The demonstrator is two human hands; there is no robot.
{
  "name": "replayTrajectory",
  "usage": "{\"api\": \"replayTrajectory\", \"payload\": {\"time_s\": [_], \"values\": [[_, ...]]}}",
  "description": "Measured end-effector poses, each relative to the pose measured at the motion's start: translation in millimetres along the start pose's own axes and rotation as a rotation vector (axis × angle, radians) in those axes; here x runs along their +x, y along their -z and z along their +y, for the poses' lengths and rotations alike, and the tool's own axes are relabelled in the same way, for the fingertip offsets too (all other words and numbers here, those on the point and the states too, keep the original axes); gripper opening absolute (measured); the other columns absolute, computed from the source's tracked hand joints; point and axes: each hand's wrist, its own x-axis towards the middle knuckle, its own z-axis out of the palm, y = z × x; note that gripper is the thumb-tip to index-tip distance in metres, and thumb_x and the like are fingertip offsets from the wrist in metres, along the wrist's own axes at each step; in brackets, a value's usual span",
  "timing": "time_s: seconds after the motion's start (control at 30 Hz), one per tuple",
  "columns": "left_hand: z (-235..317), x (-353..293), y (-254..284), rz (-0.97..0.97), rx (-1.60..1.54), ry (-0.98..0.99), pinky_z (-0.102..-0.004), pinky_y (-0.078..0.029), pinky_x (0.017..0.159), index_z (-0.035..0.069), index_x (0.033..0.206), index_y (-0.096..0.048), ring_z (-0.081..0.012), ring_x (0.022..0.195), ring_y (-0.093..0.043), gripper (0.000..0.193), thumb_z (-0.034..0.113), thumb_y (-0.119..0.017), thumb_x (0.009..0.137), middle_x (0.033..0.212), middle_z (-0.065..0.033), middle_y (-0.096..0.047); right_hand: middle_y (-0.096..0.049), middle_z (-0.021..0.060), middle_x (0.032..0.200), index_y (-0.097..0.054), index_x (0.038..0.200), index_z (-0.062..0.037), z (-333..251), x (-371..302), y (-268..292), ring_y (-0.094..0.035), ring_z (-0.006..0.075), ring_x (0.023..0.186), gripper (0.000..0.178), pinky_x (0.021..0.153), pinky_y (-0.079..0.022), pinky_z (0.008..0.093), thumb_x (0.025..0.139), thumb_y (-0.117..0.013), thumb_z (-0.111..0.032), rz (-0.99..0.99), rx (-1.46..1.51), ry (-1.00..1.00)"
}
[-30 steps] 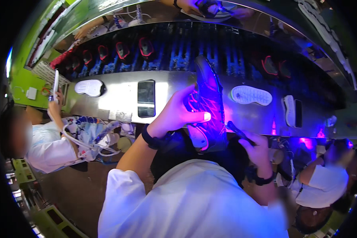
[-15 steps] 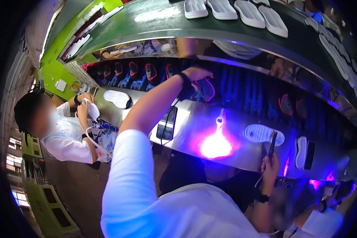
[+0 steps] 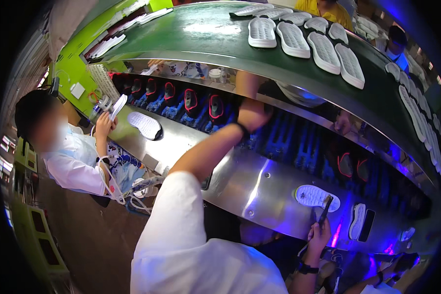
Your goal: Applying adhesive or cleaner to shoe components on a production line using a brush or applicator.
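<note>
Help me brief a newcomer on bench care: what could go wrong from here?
The brush in the right hand has its tip over or on a white sole, so it might mark or nudge it.

The left hand is out over the dark rack, near a red-edged shoe; it might knock that.

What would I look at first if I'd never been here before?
Probably the white shoe soles lined up on the green surface across the top. Next come the dark red-rimmed shoes in a row, left of the middle. Then, lower right, the right hand holds a brush over a single white sole.
</note>
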Motion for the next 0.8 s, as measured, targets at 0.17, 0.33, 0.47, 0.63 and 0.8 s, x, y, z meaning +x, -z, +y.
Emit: {"api": "replayTrajectory", "payload": {"time_s": [0.17, 0.33, 0.47, 0.63, 0.8], "values": [[29, -155, 57, -0.177, -0.652, 0.523, -0.0370, -0.050, 0.061, 0.000, 0.077, -0.069, -0.0243, 0.062, -0.062, 0.017, -0.004, -0.053, 0.073, 0.067, -0.0122, -0.065, -0.055, 0.0011, 0.078, -0.052, 0.135, 0.0005, 5, -1, -7, -0.045, 0.0037, 0.050, 0.040, 0.040, -0.034, 0.0186, 0.095, -0.057, -0.004, -0.024, 0.015, 0.037], [34, -201, 58, -0.233, -0.990, 0.871, -0.0253, -0.039, 0.047, 0.002, 0.067, -0.060, -0.0084, 0.053, -0.051, 0.023, -0.012, -0.042, 0.071, 0.057, 0.0009, -0.053, -0.055, 0.0008, 0.078, -0.054, 0.131, 0.0004, 21, -6, 6, -0.045, 0.0040, 0.051, 0.037, 0.041, -0.034, 0.0190, 0.095, -0.058, -0.005, 0.063, 0.076, 0.088], [28, -225, 44, -0.150, -0.987, 0.806, -0.0269, -0.033, 0.048, 0.004, 0.059, -0.057, -0.0074, 0.053, -0.046, 0.015, -0.003, -0.048, 0.069, 0.054, 0.0020, -0.050, -0.056, 0.0016, 0.077, -0.055, 0.129, 0.0006, 17, -12, 1, -0.046, 0.0049, 0.049, 0.034, 0.041, -0.034, 0.0200, 0.095, -0.060, -0.006, 0.040, 0.028, 0.037], [12, -234, 40, -0.167, -1.052, 0.792, -0.0259, -0.034, 0.051, 0.004, 0.057, -0.054, -0.0075, 0.056, -0.047, 0.017, -0.007, -0.043, 0.066, 0.055, -0.0001, -0.051, -0.057, -0.0003, 0.070, -0.060, 0.121, -0.0014, 31, -2, -2, -0.046, 0.0053, 0.046, 0.028, 0.039, -0.032, 0.0211, 0.093, -0.063, -0.005, 0.028, -0.042, -0.008], [38, -195, 55, -0.202, -1.017, 0.728, -0.0247, -0.030, 0.049, 0.004, 0.058, -0.053, -0.0061, 0.054, -0.044, 0.021, -0.009, -0.041, 0.068, 0.056, 0.0021, -0.049, -0.054, -0.0058, 0.066, -0.066, 0.106, -0.0075, -2, 3, -1, -0.041, 0.0012, 0.045, 0.014, 0.038, -0.028, 0.0189, 0.093, -0.067, -0.014, 0.092, -0.111, -0.081]]}}
